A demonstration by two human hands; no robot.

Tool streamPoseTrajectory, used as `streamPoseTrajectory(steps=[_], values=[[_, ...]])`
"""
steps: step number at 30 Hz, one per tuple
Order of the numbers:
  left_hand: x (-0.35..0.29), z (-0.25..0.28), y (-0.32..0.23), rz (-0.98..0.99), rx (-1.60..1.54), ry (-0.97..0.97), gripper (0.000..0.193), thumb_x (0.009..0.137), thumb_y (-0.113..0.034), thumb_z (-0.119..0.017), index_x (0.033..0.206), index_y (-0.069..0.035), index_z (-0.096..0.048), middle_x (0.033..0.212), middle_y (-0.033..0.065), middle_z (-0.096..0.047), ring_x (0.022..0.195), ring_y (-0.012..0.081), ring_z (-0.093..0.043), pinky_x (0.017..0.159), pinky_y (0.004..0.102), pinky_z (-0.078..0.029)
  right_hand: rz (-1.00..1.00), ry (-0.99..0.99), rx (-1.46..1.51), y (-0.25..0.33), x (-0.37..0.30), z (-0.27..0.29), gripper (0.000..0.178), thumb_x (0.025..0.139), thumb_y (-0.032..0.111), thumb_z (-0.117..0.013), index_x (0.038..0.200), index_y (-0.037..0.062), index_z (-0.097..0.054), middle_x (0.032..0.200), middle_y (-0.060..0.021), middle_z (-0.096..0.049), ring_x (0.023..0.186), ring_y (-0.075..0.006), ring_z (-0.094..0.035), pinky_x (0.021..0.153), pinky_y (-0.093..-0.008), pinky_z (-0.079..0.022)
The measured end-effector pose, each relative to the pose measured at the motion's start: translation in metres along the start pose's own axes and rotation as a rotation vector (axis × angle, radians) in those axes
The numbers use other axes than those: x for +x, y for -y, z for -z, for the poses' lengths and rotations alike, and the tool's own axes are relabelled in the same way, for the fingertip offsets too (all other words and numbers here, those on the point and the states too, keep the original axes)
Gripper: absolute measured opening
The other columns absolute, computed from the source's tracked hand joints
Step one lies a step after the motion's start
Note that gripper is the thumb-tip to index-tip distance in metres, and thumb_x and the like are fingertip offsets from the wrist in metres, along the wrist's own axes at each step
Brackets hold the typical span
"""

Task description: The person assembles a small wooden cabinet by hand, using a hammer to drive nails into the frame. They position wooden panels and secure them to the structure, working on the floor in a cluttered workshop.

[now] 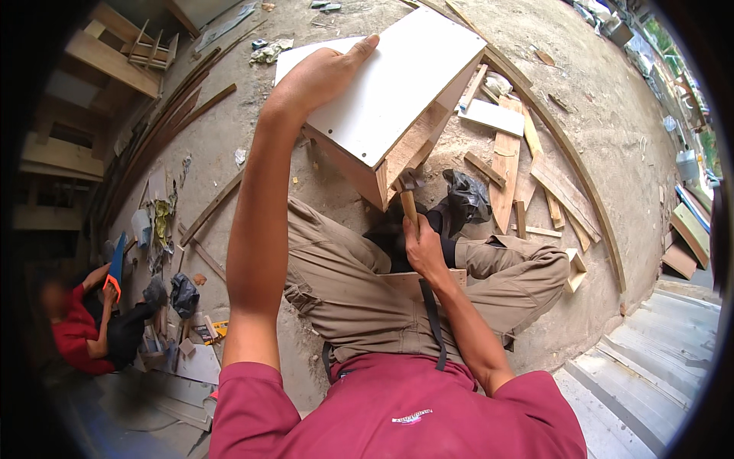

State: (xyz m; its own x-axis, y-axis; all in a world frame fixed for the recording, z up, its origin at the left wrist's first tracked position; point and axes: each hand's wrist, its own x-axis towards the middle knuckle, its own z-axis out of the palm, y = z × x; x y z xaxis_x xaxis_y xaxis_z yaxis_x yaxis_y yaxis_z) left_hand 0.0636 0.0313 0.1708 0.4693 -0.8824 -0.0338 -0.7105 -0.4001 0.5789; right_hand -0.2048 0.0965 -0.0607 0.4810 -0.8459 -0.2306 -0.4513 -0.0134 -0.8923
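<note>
A wooden box or cabinet piece [405, 84] with a white top panel and bare wood sides stands tilted in front of me. My left hand [325, 73] grips it at the far left, thumb stretched over the white panel; its other fingers are mostly hidden. In my right hand [424, 245], closed round the wooden handle, is a hammer [410, 200]. Its dark metal head is at the box's near lower edge; whether they touch I cannot tell. Small dark dots, like screw or nail heads, show along the panel's edges.
Wood offcuts [505, 164] and a black plastic bag [468, 197] lie right of the box. A long wooden strip [585, 180] curves past them. At far left another person [84, 321] in red holds a blue-bladed handsaw [116, 264]. Metal sheeting [642, 382] lies at lower right.
</note>
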Motion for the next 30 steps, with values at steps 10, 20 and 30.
streamPoseTrajectory(steps=[10,20,30], values=[[0.001,0.003,-0.003,-0.031,0.005,0.039,0.088,0.091,-0.078,-0.042,0.105,0.002,-0.076,0.096,0.0282,-0.072,0.095,0.0333,-0.072,0.08,0.0409,-0.057,-0.042,-0.041,0.104,-0.02,0.004,-0.004,0.046,0.106,0.04,-0.043,0.124,-0.0005,-0.055,0.083,-0.0294,-0.066,0.085,-0.0492,-0.066,0.07,-0.0489,-0.05],[0.013,0.001,0.011,0.026,0.139,0.085,0.071,0.097,-0.072,-0.035,0.14,-0.02,-0.059,0.102,0.0184,-0.073,0.088,0.0251,-0.073,0.082,0.0373,-0.057,0.058,-0.034,-0.02,-0.013,0.0,-0.004,0.043,0.105,0.037,-0.046,0.126,0.0003,-0.053,0.084,-0.0338,-0.065,0.089,-0.0542,-0.063,0.071,-0.0544,-0.049],[0.008,0.0,0.004,0.027,0.085,0.08,0.069,0.096,-0.072,-0.039,0.139,-0.022,-0.06,0.114,0.0166,-0.072,0.102,0.0283,-0.072,0.091,0.0398,-0.054,0.058,0.016,-0.171,-0.019,0.006,-0.005,0.041,0.104,0.034,-0.049,0.126,0.0002,-0.052,0.081,-0.0351,-0.064,0.084,-0.0552,-0.062,0.066,-0.0579,-0.048]])
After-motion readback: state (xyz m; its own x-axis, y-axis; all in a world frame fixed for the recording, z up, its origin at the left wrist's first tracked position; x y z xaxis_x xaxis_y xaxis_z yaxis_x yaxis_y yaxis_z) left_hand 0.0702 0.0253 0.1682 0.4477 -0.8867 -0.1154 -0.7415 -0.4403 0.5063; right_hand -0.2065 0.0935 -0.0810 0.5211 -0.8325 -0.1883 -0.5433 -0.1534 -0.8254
